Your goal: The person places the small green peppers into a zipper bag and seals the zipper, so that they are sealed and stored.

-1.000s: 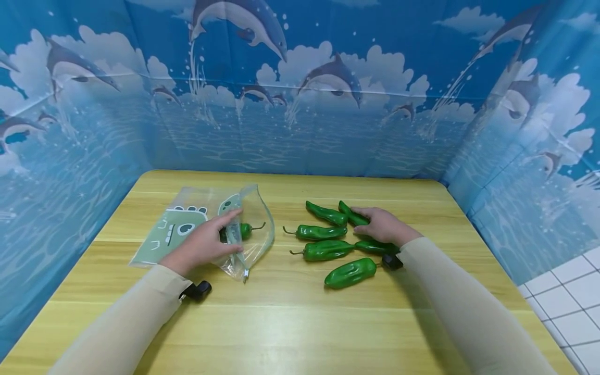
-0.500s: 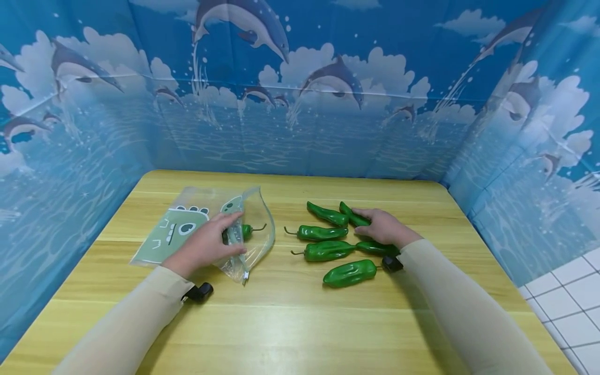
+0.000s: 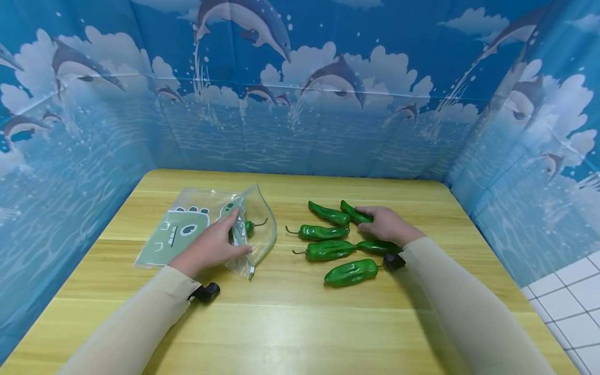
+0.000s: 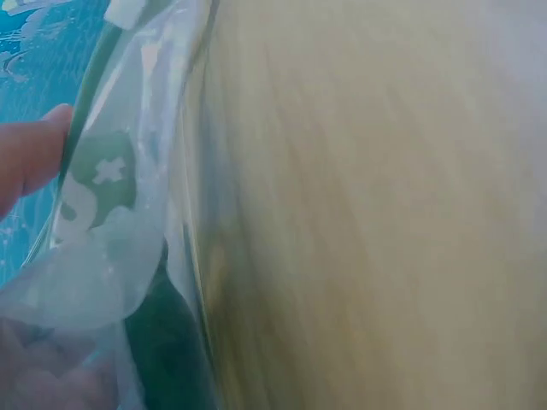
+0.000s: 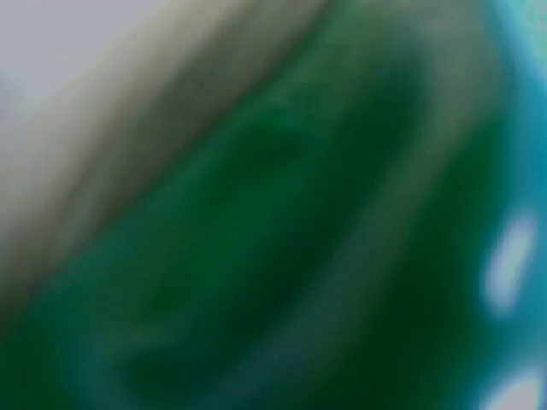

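A clear slider zip bag (image 3: 175, 242) printed with a green cartoon monster lies at the left, its mouth facing right and gaping. My left hand (image 3: 211, 245) holds the upper layer at the mouth, with thumb and forefinger spread along it. A green pepper (image 3: 250, 227) lies inside, its stem towards the opening; the left wrist view shows a dark green pepper (image 4: 167, 342) through the plastic. At the right, my right hand (image 3: 386, 225) grips the farthest green pepper (image 3: 352, 211) between thumb and fingers, covering its near end. The right wrist view is a green blur.
Several loose green peppers lie near the right hand, including one at the front (image 3: 351, 272), one in the middle (image 3: 330, 250) and one under the right wrist (image 3: 377, 247). A dolphin-print curtain (image 3: 300, 130) surrounds the wooden table (image 3: 281, 323) at back and sides.
My left hand has shifted slightly right, and the bag's mouth has bunched and moved a little with it. The right hand stays at the same pepper.
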Demonstrator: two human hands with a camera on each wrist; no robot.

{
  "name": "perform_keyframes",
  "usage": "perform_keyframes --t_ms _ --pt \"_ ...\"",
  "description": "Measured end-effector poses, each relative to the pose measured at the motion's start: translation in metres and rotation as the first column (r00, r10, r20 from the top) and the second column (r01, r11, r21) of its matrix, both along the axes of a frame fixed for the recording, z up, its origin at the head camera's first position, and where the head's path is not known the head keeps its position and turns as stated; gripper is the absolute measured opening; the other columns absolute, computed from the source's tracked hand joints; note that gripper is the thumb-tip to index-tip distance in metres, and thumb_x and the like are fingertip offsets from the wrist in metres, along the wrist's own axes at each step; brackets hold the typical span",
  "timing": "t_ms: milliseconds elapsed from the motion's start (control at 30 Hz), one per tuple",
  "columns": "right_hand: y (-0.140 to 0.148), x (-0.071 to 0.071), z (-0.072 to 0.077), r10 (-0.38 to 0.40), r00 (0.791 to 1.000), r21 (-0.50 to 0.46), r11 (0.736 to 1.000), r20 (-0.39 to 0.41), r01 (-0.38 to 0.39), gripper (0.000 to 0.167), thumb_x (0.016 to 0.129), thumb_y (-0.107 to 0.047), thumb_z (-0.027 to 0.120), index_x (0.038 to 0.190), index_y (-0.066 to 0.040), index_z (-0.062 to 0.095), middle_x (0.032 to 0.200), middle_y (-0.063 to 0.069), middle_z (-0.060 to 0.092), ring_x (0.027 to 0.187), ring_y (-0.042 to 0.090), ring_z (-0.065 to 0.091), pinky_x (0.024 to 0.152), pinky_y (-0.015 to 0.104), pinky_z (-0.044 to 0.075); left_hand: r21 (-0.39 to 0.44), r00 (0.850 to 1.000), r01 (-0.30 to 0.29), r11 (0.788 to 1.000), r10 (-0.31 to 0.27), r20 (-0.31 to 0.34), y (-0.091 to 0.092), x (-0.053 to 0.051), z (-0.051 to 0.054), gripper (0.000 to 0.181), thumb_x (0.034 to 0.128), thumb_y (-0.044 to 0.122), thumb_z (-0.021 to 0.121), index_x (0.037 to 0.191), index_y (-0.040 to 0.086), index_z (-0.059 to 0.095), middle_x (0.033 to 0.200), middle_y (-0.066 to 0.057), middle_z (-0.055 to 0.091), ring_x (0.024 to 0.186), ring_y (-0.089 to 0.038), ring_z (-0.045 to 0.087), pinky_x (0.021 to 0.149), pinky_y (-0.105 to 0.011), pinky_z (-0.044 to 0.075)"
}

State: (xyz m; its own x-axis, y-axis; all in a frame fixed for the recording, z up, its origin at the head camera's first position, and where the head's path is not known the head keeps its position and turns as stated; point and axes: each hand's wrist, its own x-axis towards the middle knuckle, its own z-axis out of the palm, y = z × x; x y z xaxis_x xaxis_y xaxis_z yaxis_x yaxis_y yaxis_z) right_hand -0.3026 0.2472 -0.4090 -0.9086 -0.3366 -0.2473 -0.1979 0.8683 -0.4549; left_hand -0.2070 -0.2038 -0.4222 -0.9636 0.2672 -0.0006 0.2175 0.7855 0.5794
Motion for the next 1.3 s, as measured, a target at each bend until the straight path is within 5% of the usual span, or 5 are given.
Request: perform_keyframes --t_ms 167,367,500,600,1300 --pt "-0.011 0.004 0.02 -0.041 0.988 -0.039 0.999 -0.148 0.035 0.064 0.108 -0.025 0.061 0.166 -0.015 0.036 0.156 0.026 0.051 0.109 0.032 0.063 0.084 0.044 0.049 0.03 1.0 -0.031 0.999 0.031 0.001 0.003 -0.002 0.0 0.12 0.0862 0.047 0.084 0.17 0.006 0.009 0.174 -0.021 0.023 0.158 -0.044 0.029 0.125 -0.061 0.032" --pt "-0.054 0.021 0.051 0.007 0.979 -0.119 0.992 -0.205 -0.032 0.06 0.107 -0.023 0.062 0.164 -0.02 0.042 0.154 0.02 0.056 0.054 0.025 0.046 0.061 0.039 0.046 0.053 0.999 -0.048 0.997 0.047 0.017 0.003 -0.004 -0.001 0.121 0.0857 0.046 0.085 0.171 0.009 0.007 0.174 -0.022 0.022 0.157 -0.045 0.03 0.124 -0.062 0.033" --pt "-0.087 0.033 0.057 0.108 0.97 -0.107 0.985 -0.219 -0.134 0.058 0.107 -0.024 0.063 0.162 -0.022 0.045 0.159 0.015 0.052 0.092 0.031 0.069 0.086 0.048 0.056 0.056 0.998 -0.054 0.997 0.053 0.02 0.003 -0.003 -0.001 0.121 0.0858 0.044 0.086 0.171 0.008 0.007 0.174 -0.022 0.022 0.157 -0.045 0.03 0.124 -0.061 0.034" --pt "-0.107 0.04 0.055 0.167 0.962 -0.089 0.978 -0.218 -0.19 0.056 0.107 -0.025 0.063 0.161 -0.024 0.046 0.157 0.011 0.055 0.137 0.032 0.058 0.106 0.053 0.052 0.049 0.998 -0.053 0.997 0.052 0.023 0.003 -0.003 0.0 0.121 0.086 0.045 0.085 0.171 0.008 0.007 0.174 -0.021 0.021 0.158 -0.045 0.029 0.124 -0.061 0.033" --pt "-0.166 0.054 0.028 0.401 0.9 0.019 0.914 -0.171 -0.404 0.047 0.107 -0.021 0.063 0.154 -0.02 0.057 0.153 0.006 0.06 0.142 0.027 0.057 0.115 0.047 0.05 0.041 0.998 -0.058 0.998 0.057 0.021 0.004 -0.004 -0.001 0.12 0.0846 0.045 0.086 0.17 0.006 0.011 0.172 -0.024 0.026 0.153 -0.047 0.036 0.121 -0.062 0.038"
